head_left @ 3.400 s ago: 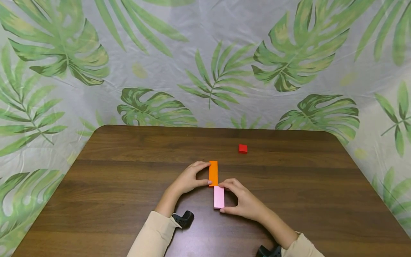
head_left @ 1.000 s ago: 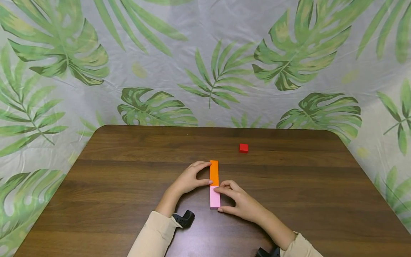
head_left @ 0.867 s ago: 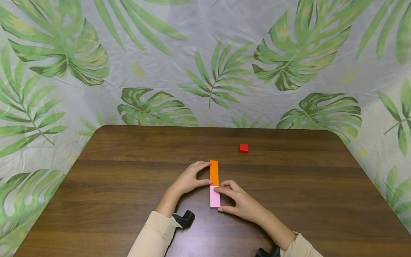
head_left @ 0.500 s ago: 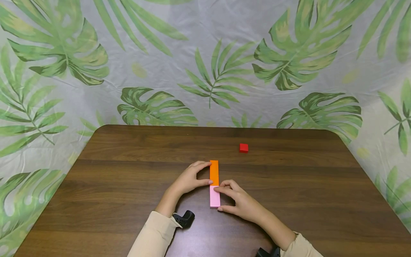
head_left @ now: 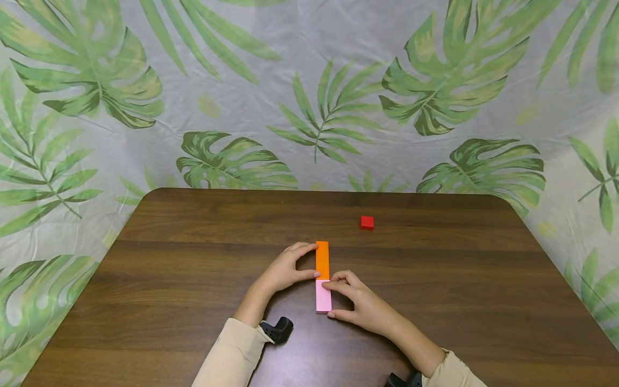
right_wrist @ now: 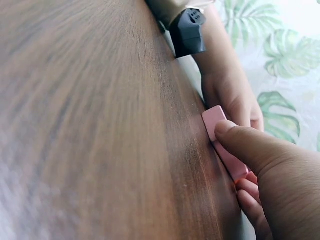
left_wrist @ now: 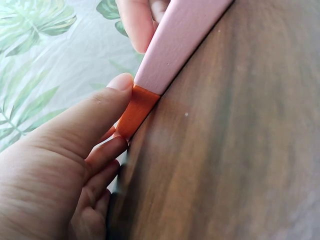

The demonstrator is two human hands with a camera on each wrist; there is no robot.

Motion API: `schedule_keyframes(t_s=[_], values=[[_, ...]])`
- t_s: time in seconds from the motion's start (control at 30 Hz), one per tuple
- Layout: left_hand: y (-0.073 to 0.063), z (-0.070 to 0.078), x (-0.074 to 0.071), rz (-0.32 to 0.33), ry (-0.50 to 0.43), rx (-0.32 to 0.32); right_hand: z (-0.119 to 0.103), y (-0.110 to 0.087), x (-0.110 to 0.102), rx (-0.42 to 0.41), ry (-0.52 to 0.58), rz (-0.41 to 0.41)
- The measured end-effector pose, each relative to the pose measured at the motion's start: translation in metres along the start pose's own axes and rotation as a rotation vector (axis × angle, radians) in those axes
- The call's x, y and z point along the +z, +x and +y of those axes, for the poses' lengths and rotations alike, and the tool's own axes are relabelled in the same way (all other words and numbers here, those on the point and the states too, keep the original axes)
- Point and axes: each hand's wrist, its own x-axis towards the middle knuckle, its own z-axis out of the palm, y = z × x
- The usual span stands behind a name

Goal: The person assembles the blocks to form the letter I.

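An orange rectangular block (head_left: pixel 323 260) lies lengthwise on the table, pointing away from me. Directly in line at its near end lies a pink block (head_left: pixel 323 299) of similar width, the two ends meeting. My left hand (head_left: pixel 284 267) holds the orange block from the left, thumb near the seam and index finger at the far end. From the right, my right hand (head_left: pixel 366 304) holds the pink block, its thumb at the near corner and a fingertip over the top by the seam. In the left wrist view the orange side face (left_wrist: pixel 136 111) abuts the pink one (left_wrist: pixel 182 40).
A small red block (head_left: pixel 367 222) sits farther back, to the right of the orange one. The brown wooden table (head_left: pixel 169 290) ends at a rounded back edge, with a leaf-printed cloth (head_left: pixel 333 32) hanging behind it. Black wrist cameras (head_left: pixel 277 330) sit on both wrists.
Since the oldest frame, the pink block has slid left into line with the orange one, and a right fingertip has shifted onto its top. Over the last second nearly everything stays still.
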Motion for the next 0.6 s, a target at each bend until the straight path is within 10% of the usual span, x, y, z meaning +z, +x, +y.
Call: schedule_keyframes(t_s=[0.6], values=[[-0.0006, -0.0007, -0.0011, -0.031, -0.012, 0.019, 0.0003, -0.0015, 0.0004, 0.006, 0.009, -0.005]])
